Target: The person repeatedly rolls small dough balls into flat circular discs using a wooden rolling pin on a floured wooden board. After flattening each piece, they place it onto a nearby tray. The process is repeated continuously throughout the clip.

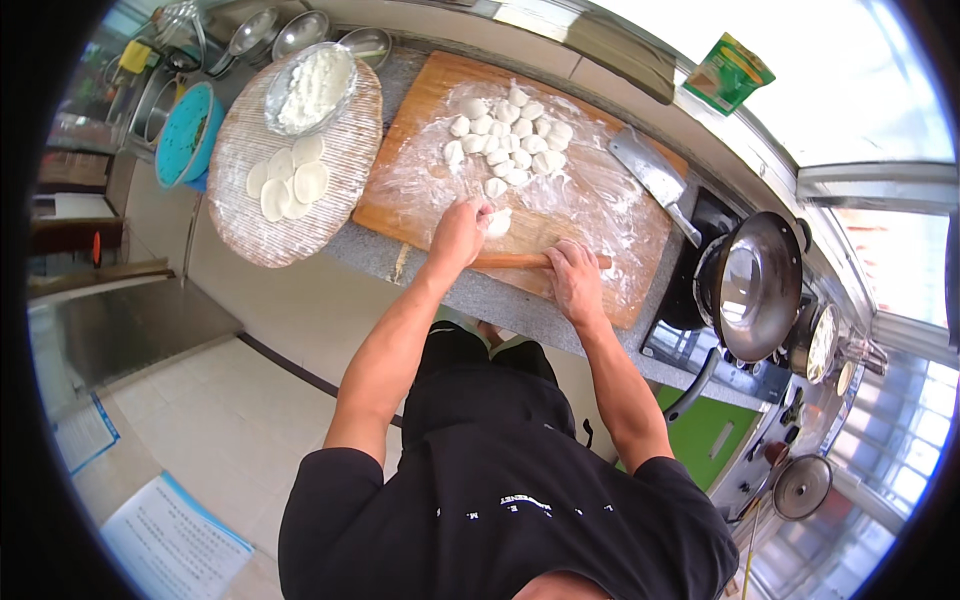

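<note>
On the floured wooden board (430, 100), a small dough round (498, 222) lies near the front edge. My left hand (460, 236) is closed, its fingertips pinching the left edge of that dough. A thin wooden rolling pin (515, 261) lies just on the near side of the dough. My right hand (575, 278) is wrapped over the pin's right part, its end sticking out beyond the fingers. Farther back sits a cluster of several floured dough pieces (510, 135). One dough piece (495, 187) lies a little nearer, just beyond my left hand.
A round, ridged tray (235, 215) at left carries several rolled wrappers (290, 183) and a bowl of flour (315, 90). Beside it stands a blue basin (187, 135). A cleaver (648, 170) lies at the board's right edge, near a wok (752, 290) on the stove.
</note>
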Demonstrator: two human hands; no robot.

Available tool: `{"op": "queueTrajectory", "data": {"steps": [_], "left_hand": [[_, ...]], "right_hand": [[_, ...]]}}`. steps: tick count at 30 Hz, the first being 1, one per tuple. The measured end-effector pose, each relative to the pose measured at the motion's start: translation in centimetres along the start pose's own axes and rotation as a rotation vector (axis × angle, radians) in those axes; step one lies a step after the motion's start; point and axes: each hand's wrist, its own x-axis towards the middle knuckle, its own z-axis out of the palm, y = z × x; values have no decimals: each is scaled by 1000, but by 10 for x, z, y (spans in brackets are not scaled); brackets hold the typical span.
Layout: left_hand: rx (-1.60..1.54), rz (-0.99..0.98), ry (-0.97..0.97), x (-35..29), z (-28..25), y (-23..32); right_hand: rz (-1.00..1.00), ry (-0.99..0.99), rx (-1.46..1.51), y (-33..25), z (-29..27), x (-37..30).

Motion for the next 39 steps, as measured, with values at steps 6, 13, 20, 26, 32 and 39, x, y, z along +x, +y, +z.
{"op": "queueTrajectory", "data": {"steps": [6,13,20,26,32,39], "left_hand": [[-154,5,365,-12,-132,-5],[-79,-85,932,-10,-168,-45],[-94,32,76,30,-16,10],[136,179,-213,27,26,26],[186,372,-180,14,47,62],[628,749,-165,29,110,70]], "right_hand": [[-2,3,-19,3,2,1],[28,-14,-35,2,2,3],[52,-13,-38,-3,0,-1],[126,16,-47,5,-8,-28],[173,-21,-56,13,-32,-53],[159,-32,-36,17,-34,-62]]}}
